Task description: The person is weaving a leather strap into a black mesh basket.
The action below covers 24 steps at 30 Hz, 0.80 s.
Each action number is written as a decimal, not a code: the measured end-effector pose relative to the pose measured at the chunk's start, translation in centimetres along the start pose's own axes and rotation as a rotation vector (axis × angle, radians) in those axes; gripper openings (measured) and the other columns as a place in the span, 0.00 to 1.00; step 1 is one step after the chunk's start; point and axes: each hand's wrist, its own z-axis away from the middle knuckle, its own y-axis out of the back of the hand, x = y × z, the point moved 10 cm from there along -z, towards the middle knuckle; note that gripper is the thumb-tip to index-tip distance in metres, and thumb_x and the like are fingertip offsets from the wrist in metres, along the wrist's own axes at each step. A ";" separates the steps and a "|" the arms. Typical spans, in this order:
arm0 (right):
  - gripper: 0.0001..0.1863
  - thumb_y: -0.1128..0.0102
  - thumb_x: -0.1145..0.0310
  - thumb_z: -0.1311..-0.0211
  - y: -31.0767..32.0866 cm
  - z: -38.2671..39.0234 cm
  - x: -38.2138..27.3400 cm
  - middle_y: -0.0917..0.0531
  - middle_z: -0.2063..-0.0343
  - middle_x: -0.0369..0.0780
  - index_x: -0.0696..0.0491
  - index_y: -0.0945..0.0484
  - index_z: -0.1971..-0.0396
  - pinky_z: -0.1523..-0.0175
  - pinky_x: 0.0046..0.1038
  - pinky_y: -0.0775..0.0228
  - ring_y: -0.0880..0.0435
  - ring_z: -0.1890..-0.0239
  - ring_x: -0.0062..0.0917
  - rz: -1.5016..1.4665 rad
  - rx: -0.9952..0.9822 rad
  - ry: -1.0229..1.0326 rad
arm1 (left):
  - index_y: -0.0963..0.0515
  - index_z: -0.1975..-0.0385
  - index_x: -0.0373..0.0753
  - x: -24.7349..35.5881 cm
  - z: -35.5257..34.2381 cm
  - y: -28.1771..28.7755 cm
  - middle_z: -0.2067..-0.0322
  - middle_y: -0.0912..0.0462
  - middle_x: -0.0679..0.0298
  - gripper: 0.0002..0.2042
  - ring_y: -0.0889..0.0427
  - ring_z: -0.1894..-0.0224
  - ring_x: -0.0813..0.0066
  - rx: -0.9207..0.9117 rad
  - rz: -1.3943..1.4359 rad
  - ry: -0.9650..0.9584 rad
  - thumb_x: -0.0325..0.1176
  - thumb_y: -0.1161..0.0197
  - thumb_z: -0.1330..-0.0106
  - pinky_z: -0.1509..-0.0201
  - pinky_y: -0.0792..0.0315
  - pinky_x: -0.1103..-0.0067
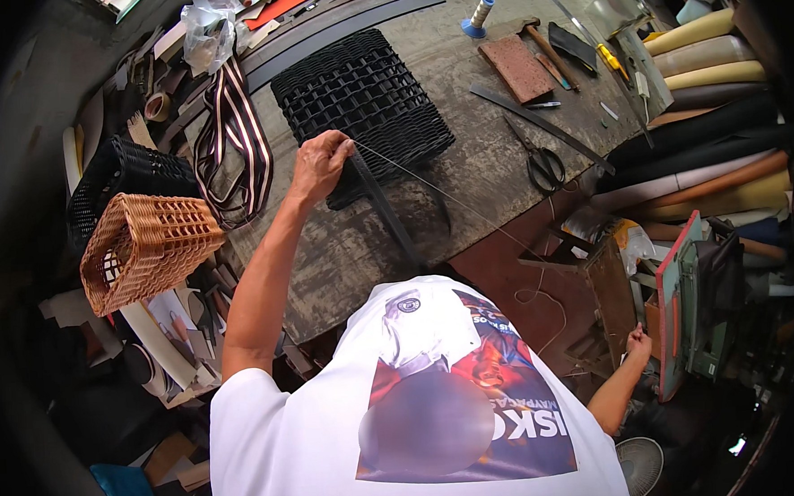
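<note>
From the head view, I see the left hand (323, 165) with fingers pinched on the upper end of a dark strap (380, 204), a pale thread (430, 186) running from its fingertips. It sits at the near side of the black woven piece (362, 88), which lies on the desk (491, 167). The right hand (637, 345) reaches low beside a wooden panel (608, 300); I can't tell whether it grips anything. Scissors (545, 166) lie near the desk's right edge.

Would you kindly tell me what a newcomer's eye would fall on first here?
Probably the black woven piece on the worktable, with the left hand pinching a pale thread close to it. Next, perhaps, the orange-brown wicker basket at the worktable's left and the rolled material at right.
</note>
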 end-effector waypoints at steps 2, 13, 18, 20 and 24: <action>0.13 0.62 0.78 0.28 2.7 -1.0 -2.6 0.16 0.62 0.45 0.65 0.27 0.53 0.79 0.21 0.39 0.32 0.81 0.22 0.085 0.069 0.065 | 0.18 0.62 0.32 -0.4 0.0 0.0 0.68 0.13 0.60 0.13 0.14 0.63 0.73 -0.012 0.028 0.013 0.38 0.40 0.25 0.57 0.22 0.74; 0.14 0.50 0.54 0.26 13.5 -0.5 -13.9 0.30 0.85 0.32 0.44 0.21 0.69 0.81 0.34 0.42 0.36 0.87 0.28 1.057 0.023 0.414 | 0.17 0.64 0.33 -1.8 -0.8 -0.5 0.69 0.13 0.59 0.14 0.14 0.64 0.70 -0.062 0.170 0.051 0.38 0.42 0.26 0.58 0.22 0.72; 0.16 0.51 0.57 0.28 16.8 -0.1 -14.8 0.24 0.80 0.33 0.49 0.15 0.59 0.79 0.31 0.36 0.28 0.83 0.26 0.685 0.199 0.084 | 0.19 0.65 0.32 -1.5 -1.1 -0.6 0.70 0.16 0.63 0.16 0.17 0.65 0.75 -0.111 0.148 0.079 0.40 0.42 0.24 0.56 0.23 0.75; 0.17 0.51 0.58 0.28 12.6 0.9 -14.1 0.22 0.79 0.33 0.51 0.15 0.56 0.79 0.28 0.34 0.26 0.82 0.24 0.795 0.119 0.151 | 0.20 0.66 0.31 -1.5 -1.2 -0.6 0.71 0.17 0.65 0.16 0.19 0.65 0.78 -0.134 0.170 0.105 0.40 0.42 0.23 0.55 0.23 0.76; 0.16 0.46 0.58 0.23 -5.8 9.6 -6.4 0.14 0.69 0.34 0.55 0.18 0.57 0.79 0.15 0.35 0.20 0.76 0.14 1.134 -0.175 0.532 | 0.19 0.66 0.32 -1.9 -1.3 -0.6 0.71 0.17 0.65 0.16 0.19 0.64 0.79 -0.162 0.239 0.150 0.40 0.42 0.23 0.54 0.23 0.77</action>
